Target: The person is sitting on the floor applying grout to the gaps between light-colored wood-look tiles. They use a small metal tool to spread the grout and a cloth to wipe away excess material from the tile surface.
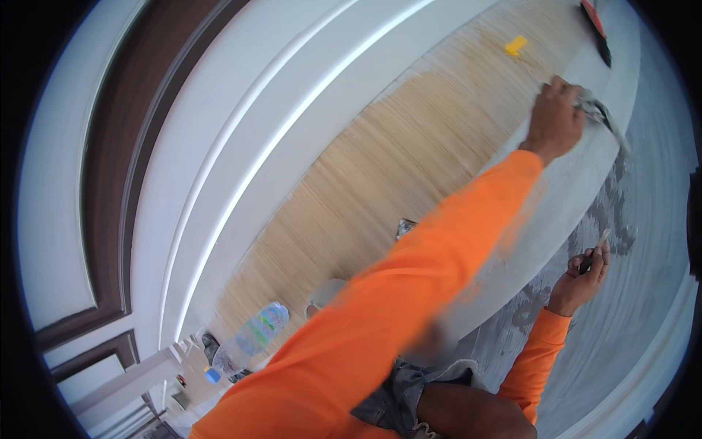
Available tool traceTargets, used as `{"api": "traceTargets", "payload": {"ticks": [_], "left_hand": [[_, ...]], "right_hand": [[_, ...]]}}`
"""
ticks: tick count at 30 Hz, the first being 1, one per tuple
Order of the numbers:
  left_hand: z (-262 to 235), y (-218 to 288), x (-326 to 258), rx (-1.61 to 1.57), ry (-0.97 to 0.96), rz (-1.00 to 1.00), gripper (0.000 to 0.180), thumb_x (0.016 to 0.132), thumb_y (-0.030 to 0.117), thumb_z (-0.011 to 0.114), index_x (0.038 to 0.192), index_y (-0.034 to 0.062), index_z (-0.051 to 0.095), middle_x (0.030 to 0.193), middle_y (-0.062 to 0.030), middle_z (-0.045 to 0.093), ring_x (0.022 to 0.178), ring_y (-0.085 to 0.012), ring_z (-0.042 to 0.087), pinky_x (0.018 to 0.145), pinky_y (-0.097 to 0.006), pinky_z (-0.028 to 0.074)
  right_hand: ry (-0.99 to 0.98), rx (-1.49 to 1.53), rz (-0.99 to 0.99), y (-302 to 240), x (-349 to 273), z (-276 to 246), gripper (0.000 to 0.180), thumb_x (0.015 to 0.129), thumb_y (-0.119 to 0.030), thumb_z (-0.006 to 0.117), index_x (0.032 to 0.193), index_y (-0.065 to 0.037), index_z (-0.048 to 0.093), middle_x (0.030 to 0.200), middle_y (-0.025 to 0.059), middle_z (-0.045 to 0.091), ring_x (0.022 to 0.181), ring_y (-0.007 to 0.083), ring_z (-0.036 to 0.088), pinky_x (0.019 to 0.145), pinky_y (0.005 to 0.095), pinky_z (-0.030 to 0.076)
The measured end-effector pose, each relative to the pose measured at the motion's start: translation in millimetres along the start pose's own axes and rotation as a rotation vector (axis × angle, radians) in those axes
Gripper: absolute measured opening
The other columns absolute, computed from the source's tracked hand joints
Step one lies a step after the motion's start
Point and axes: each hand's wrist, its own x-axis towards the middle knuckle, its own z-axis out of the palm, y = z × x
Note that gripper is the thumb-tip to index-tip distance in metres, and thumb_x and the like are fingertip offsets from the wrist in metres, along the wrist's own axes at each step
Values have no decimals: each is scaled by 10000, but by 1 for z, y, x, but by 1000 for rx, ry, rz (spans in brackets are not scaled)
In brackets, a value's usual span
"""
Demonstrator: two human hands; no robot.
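Gripping a putty knife [605, 117] in my left hand [556, 117] and a smaller scraper [594, 252] in my right hand [583, 282], I've skimmed the curved panel [570, 197] beneath them, with bare wood [395, 161] beyond my left hand uncoated.

A room under renovation, likely a home. White panelled walls [241, 95] with dark brown trim [124, 146] rise beside a wood-grain floor [380, 168]. Grey plaster [585, 183] is smeared across the surface beside that floor.

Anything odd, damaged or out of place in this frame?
The grey coating is patchy, with dark blotches near the right hand. A plastic bottle lies on its side on the wood floor. The left hand grips a trowel.
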Motion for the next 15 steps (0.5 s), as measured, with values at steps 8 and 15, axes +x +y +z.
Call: {"api": "traceTargets", "payload": {"ticks": [8, 15], "left_hand": [[-251, -70, -205, 205, 381, -376, 383, 996, 73, 592, 1370, 10, 643, 1219, -117, 605, 1151, -242, 613, 992, -357, 505], [-325, -128, -297, 1191, 7, -311, 539, 973, 228, 669, 1486, 76, 603, 1446, -116, 586, 1174, -356, 523, 1072, -484, 406]], "right_hand": [[-154, -6, 120, 25, -13, 8, 284, 1099, -155, 575, 1348, -42, 650, 875, -4, 622, 666, 51, 523, 576, 220, 434], [-264, -4, 231, 40, -45, 83, 251, 1060, -139, 619, 1284, -41, 679, 824, 7, 619, 598, 61, 542, 518, 209, 432]]}}
